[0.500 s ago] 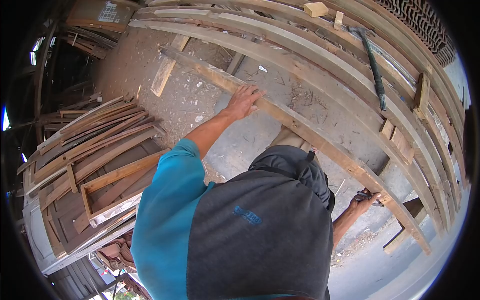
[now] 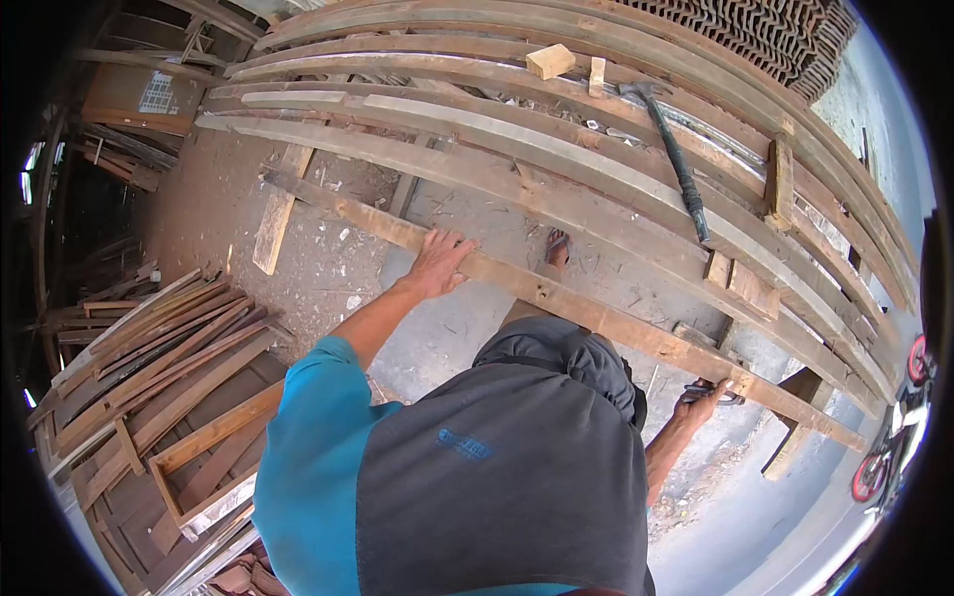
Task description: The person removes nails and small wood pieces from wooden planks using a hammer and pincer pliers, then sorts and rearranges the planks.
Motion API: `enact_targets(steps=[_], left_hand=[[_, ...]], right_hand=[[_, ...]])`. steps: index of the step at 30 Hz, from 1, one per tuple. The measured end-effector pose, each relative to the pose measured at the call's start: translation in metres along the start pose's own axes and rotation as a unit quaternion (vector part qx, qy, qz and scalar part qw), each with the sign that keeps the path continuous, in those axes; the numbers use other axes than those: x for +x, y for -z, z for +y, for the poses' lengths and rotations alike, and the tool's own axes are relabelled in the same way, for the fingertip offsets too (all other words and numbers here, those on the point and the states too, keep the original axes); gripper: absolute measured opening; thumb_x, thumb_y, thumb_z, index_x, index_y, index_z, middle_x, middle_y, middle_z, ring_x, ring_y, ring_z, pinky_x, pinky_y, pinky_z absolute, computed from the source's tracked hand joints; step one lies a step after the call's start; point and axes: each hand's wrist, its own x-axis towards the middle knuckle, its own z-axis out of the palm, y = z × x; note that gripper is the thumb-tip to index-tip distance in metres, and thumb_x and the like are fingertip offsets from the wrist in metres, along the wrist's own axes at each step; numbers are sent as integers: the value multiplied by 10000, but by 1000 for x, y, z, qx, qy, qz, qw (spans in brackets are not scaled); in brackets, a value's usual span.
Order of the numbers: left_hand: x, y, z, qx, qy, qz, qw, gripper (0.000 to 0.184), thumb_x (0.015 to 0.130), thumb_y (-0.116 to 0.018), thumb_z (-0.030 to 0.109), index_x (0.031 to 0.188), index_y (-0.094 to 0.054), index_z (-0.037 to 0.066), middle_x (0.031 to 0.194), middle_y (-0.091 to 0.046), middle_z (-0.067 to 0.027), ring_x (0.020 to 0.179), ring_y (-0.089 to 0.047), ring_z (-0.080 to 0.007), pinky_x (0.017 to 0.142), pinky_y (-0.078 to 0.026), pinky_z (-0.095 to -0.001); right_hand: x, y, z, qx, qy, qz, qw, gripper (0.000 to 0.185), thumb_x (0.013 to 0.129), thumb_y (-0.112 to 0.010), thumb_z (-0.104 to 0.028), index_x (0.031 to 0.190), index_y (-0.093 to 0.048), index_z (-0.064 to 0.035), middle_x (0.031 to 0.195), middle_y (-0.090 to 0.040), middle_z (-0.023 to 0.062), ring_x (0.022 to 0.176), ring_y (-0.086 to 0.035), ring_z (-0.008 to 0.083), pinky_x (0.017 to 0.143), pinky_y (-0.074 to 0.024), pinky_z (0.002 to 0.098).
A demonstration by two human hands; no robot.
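A long wooden beam (image 2: 566,301) lies across in front of my body, running from upper left to lower right. My left hand (image 2: 437,262) is closed over its upper edge, left of the middle. Near the beam's right end, my right hand (image 2: 700,402) holds a dark metal tool with curved handles (image 2: 732,398); its exact kind is partly hidden by the fingers and the beam. The fingertips of that hand come up against the beam's lower edge. A bare foot in a sandal (image 2: 558,248) shows just beyond the beam.
Several long beams (image 2: 477,177) lie side by side beyond, with a hammer (image 2: 673,159) and wood blocks (image 2: 550,62) on them. Short planks (image 2: 275,223) lie crosswise on the floor. Stacked boards and a wooden frame (image 2: 164,477) stand at left; roof tiles (image 2: 765,35) are at upper right.
The view has turned and shifted, so the beams and hammer sit further left and more floor shows. Both hands keep their places on the beam and tool. The sandalled foot has come into view.
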Motion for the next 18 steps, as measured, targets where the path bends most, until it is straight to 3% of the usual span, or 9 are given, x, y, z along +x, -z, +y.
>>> enact_targets(steps=[1,2,6,8,10,11,14,18], left_hand=[[-1,2,0,-3,-3,7,1000,749,744,-839,189,1405,-489,140,1254,-509,-169,1283,-442,-371,1136,-247,-545],[-2,2,2,-8,-7,13,1000,772,733,-849,198,1411,-484,142,1254,-509,-169,1280,-444,-370,1133,-248,-548],[5,-2,7,2,-11,19,1000,788,706,-869,221,1395,-496,137,1243,-515,-166,1273,-450,-369,1129,-252,-542],[7,2,5,-5,3,27,1000,768,686,-881,231,1359,-527,125,1231,-522,-161,1266,-455,-367,1117,-260,-539],[5,3,2,-10,-8,29,999,749,685,-882,236,1341,-541,118,1229,-525,-158,1264,-457,-365,1112,-265,-536],[10,2,2,-10,-2,32,999,730,683,-883,241,1323,-555,112,1226,-527,-156,1261,-459,-364,1107,-269,-534],[4,-9,-4,-5,-22,34,999,732,683,-881,257,1324,-561,107,1232,-531,-158,1251,-468,-360,1100,-275,-528],[5,5,2,14,8,21,1000,733,700,-869,301,1329,-554,94,1240,-536,-165,1251,-471,-369,1121,-262,-523]], right_hand=[[6,4,5,9,0,-3,1000,540,887,-729,-560,1133,-609,-95,873,-588,38,697,-542,112,549,-407,242],[10,4,6,16,11,0,1000,540,887,-729,-560,1133,-609,-95,873,-588,38,697,-542,112,549,-407,242],[15,9,6,53,-5,-5,999,542,901,-739,-502,1235,-607,-96,1083,-611,17,916,-549,125,763,-458,290],[13,4,6,54,-19,-20,998,531,895,-750,-490,1222,-607,-96,1055,-614,14,865,-562,125,718,-489,289],[12,-7,7,114,-7,34,993,500,889,-761,-479,1183,-611,-102,963,-615,7,742,-564,116,577,-483,249],[7,-4,0,69,-49,30,996,488,876,-776,-479,1147,-611,-108,888,-595,-6,651,-548,107,473,-439,222],[37,25,15,82,-48,20,995,496,853,-795,-492,1120,-619,-113,868,-574,-11,640,-526,105,482,-448,227],[16,10,4,55,-45,-14,997,474,881,-767,-489,1120,-625,-105,914,-603,1,704,-526,104,568,-459,224]])
